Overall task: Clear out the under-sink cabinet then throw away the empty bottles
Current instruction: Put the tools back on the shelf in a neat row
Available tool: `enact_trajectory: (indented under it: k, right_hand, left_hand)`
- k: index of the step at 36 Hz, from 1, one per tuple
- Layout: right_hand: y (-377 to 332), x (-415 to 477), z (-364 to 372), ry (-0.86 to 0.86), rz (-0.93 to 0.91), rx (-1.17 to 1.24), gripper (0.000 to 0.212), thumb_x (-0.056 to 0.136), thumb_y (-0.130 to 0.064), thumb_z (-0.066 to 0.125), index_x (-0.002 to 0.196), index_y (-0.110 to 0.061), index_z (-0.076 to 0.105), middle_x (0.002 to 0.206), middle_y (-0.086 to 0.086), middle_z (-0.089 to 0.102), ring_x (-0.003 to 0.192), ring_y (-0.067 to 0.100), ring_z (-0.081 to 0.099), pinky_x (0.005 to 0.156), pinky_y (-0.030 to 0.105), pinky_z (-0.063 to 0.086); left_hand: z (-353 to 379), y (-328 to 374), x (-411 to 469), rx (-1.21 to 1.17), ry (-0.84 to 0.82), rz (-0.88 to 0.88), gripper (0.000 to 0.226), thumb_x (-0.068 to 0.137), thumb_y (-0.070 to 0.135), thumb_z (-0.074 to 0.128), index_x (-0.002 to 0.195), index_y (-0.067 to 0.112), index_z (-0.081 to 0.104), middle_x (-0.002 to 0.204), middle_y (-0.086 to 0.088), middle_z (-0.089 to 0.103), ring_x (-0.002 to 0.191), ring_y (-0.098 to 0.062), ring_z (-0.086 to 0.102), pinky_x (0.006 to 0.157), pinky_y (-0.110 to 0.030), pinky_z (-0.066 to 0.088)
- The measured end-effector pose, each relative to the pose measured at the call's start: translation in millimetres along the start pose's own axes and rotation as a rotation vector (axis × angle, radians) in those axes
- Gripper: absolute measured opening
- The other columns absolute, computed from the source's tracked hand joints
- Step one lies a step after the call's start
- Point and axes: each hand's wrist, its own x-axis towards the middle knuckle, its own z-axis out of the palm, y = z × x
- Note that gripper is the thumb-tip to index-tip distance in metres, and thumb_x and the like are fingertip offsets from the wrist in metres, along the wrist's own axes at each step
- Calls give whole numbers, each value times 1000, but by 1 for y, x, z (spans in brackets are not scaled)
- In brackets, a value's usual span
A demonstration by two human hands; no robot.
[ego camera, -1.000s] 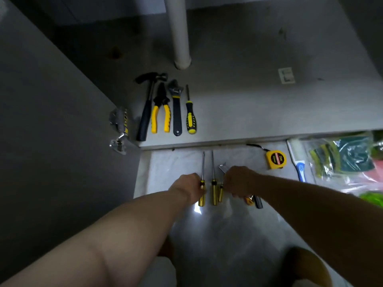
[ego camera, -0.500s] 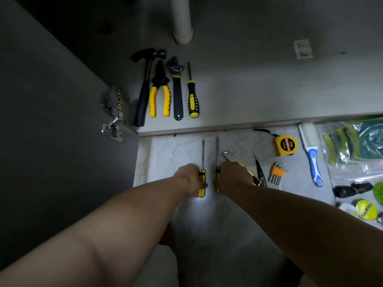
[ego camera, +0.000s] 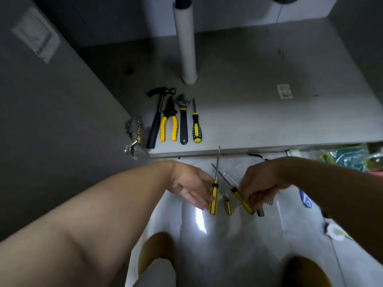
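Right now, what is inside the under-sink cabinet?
On the cabinet floor a hammer, pliers, a wrench and a screwdriver lie side by side before a white pipe; a small white tag lies further right. No bottles show. The dark back-left corner is unclear.

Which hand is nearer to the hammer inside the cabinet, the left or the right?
Left. The left hand is in front of the hammer and slightly to its right, over the floor. The right hand is farther to the right, holding a tilted screwdriver.
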Motion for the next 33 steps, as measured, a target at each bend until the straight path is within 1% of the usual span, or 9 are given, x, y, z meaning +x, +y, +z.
enact_trajectory:
  k: [4, 7, 9, 15, 19, 21, 25, 30, 33]
  right_hand:
    - [12, -38, -26, 62, -167, 134, 14, 90, -27, 71, 82, -16, 69, 75, 3, 72, 58, 7, 65, 48, 16, 42]
    - [12, -42, -35, 243, -316, 337, 17, 90, -24, 69, 76, -15, 67, 66, 2, 65, 52, 9, 56, 47, 19, 40]
    - [5, -36, -38, 434, -372, 393, 17, 89, -22, 68, 74, -14, 67, 61, 2, 63, 50, 11, 52, 47, 21, 42]
    - [-32, -2, -47, 834, -324, 524, 18, 83, -26, 73, 80, -9, 67, 52, 6, 68, 45, 15, 63, 58, 30, 58]
    - [-51, 19, -54, 984, -223, 380, 26, 79, -36, 70, 75, -11, 73, 60, 3, 72, 58, 13, 69, 68, 28, 58]
    - [-57, 26, -56, 1010, -182, 313, 30, 79, -39, 69, 74, -10, 75, 66, 4, 73, 73, 17, 71, 71, 28, 57]
    - [-64, 41, -54, 1018, -154, 308, 29, 75, -38, 71, 80, -9, 73, 73, 8, 74, 76, 24, 72, 77, 33, 60]
    - [-66, 56, -49, 1050, -163, 262, 32, 79, -39, 70, 91, -9, 70, 92, 14, 73, 88, 32, 71, 83, 37, 58]
    - [-65, 60, -47, 1103, -209, 222, 26, 83, -30, 68, 98, -9, 63, 98, 14, 69, 93, 34, 67, 82, 39, 57]
  left_hand:
    - [-2, 40, -21, -139, 76, 209, 33, 96, 6, 65, 128, 3, 59, 126, -21, 68, 113, -28, 67, 95, -37, 57]
    - [-4, 61, -16, -205, 380, 375, 17, 90, 14, 75, 103, 12, 65, 85, -4, 74, 81, -14, 72, 81, -30, 63]
    - [-9, 71, -7, -208, 609, 431, 16, 87, 16, 79, 95, 12, 66, 73, -1, 68, 64, -10, 68, 68, -29, 63]
    - [-30, 88, 20, -7, 1060, 368, 25, 85, 26, 80, 80, 5, 68, 90, -17, 74, 80, -28, 75, 78, -42, 63]
    - [-36, 88, 29, 232, 1225, 287, 32, 86, 35, 75, 80, 4, 71, 71, -9, 69, 72, -26, 70, 55, -27, 48]
    - [-36, 88, 35, 346, 1266, 270, 31, 88, 37, 72, 81, 7, 68, 77, -9, 67, 79, -29, 69, 58, -27, 46]
    - [-31, 89, 43, 498, 1349, 257, 32, 88, 36, 71, 103, 9, 64, 104, -14, 69, 97, -36, 67, 79, -40, 58]
    - [-30, 84, 46, 582, 1395, 293, 34, 89, 32, 73, 108, 10, 54, 104, -15, 67, 96, -37, 67, 67, -36, 49]
    - [-31, 75, 42, 598, 1416, 370, 31, 90, 26, 73, 110, 10, 55, 110, -13, 63, 96, -35, 65, 71, -40, 53]
